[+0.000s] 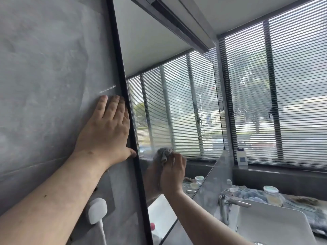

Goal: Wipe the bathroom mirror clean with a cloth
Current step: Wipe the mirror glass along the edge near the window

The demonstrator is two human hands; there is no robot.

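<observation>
Two hands are engaged: the left hand (108, 131) is spread flat on the wall (44, 76), while the cloth (163, 152) is gripped by the right hand (172, 172) against the mirror (177, 103). Wiping is underway; streaked glass above probably needs covering next.

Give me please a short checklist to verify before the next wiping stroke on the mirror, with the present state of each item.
1. Cloth in hand: ok. The right hand grips the grey cloth.
2. Cloth on glass: ok. It presses against the mirror, low and near the left edge.
3. Bracing: ok. The left hand rests flat on the grey wall beside the black frame.
4. Glass clean: not ok. A hazy smear shows just above and left of the cloth.
5. Cloth damp or dry: cannot tell.
6. Space below: cannot tell. The faucet and a jar stand near the mirror's lower right corner.
</observation>
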